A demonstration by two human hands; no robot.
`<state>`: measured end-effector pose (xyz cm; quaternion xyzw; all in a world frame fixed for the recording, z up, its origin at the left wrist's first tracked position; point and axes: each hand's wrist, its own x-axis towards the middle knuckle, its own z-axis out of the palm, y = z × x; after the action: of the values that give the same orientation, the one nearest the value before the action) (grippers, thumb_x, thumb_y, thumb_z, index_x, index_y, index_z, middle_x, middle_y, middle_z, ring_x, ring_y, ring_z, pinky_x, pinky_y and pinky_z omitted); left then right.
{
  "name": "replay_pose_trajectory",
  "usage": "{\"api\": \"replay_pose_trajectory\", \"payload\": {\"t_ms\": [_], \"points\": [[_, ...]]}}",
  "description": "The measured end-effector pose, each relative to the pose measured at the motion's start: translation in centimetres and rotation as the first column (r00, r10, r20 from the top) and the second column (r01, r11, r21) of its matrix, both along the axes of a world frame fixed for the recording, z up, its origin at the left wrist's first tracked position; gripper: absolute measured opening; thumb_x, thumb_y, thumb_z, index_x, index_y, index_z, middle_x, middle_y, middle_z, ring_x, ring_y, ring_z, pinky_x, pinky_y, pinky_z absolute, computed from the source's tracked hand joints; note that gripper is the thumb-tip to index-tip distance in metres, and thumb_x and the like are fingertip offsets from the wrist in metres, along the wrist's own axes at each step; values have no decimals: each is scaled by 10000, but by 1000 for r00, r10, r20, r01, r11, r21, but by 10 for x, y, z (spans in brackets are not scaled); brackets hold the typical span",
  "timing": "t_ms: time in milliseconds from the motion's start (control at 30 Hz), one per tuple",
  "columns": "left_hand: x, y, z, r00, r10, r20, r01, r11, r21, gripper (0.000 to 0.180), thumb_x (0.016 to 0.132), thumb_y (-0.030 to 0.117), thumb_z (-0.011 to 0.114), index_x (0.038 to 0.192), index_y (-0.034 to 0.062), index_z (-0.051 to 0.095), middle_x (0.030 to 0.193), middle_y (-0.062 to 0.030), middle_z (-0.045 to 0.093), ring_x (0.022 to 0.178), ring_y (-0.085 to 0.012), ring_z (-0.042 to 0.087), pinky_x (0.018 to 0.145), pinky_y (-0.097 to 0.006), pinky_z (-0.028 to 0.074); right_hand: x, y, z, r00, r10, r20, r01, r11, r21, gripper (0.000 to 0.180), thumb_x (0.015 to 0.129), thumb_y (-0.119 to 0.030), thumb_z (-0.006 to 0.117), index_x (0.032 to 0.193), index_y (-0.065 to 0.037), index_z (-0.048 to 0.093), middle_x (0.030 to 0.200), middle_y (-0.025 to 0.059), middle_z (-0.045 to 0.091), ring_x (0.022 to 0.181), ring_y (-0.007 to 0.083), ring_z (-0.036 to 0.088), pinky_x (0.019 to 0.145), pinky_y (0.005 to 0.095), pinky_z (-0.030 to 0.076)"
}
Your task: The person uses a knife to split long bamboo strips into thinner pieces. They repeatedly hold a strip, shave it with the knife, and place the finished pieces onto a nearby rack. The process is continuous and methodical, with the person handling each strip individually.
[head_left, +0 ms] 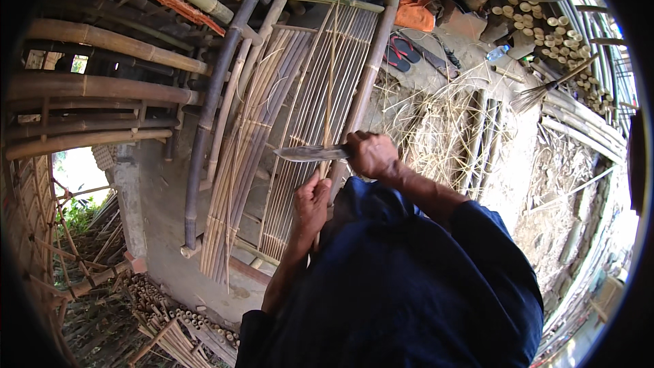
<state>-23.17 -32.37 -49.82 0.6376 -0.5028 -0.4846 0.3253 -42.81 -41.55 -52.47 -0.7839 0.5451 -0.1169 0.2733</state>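
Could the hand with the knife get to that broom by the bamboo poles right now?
Probably not. The right hand grips the knife close in, and the broom lies well beyond the straw pile.

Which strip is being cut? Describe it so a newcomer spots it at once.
Start at the bamboo frame of pale slats standing ahead. One thin bamboo strip rises in front of it, gripped low by the left hand. Only this strip meets the knife held in the right hand.

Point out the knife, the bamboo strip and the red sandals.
knife (pixel 310 153), head view, middle of the blade
bamboo strip (pixel 331 88), head view, upper stretch above the knife
red sandals (pixel 400 51), head view, the straps
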Motion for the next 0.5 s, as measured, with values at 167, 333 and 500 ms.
{"api": "replay_pose_trajectory", "payload": {"t_ms": [167, 333, 500], "points": [[1, 8, 27, 1000, -7, -24, 9, 997, 71, 270, 971, 193, 610, 996, -75, 625, 615, 6, 542, 593, -39, 493, 527, -244, 411, -17, -46, -38, 977, -90, -192, 117, 984, 133, 280, 950, -302, 512, 897, -52, 626, 739, 174, 679, 617, 292, 680, 553, 457, 550], [16, 22, 35, 997, -78, 25, 74, 987, 141, 296, 974, 207, 580, 1075, -68, 621, 695, -75, 636, 650, -94, 583, 595, -292, 479, -8, -41, -17, 987, 106, -123, -115, 991, -70, 274, 942, -280, 473, 968, -57, 630, 870, 199, 708, 787, 316, 717, 718, 476, 571], [41, 57, 52, 993, -107, 49, 93, 971, 219, 390, 965, 211, 577, 1262, -40, 582, 831, -207, 672, 792, -114, 641, 678, -310, 511, -68, -163, -91, 903, -301, -306, 304, 952, -41, 260, 947, -285, 489, 859, -77, 618, 662, 119, 623, 641, 293, 667, 582, 429, 542]]}}
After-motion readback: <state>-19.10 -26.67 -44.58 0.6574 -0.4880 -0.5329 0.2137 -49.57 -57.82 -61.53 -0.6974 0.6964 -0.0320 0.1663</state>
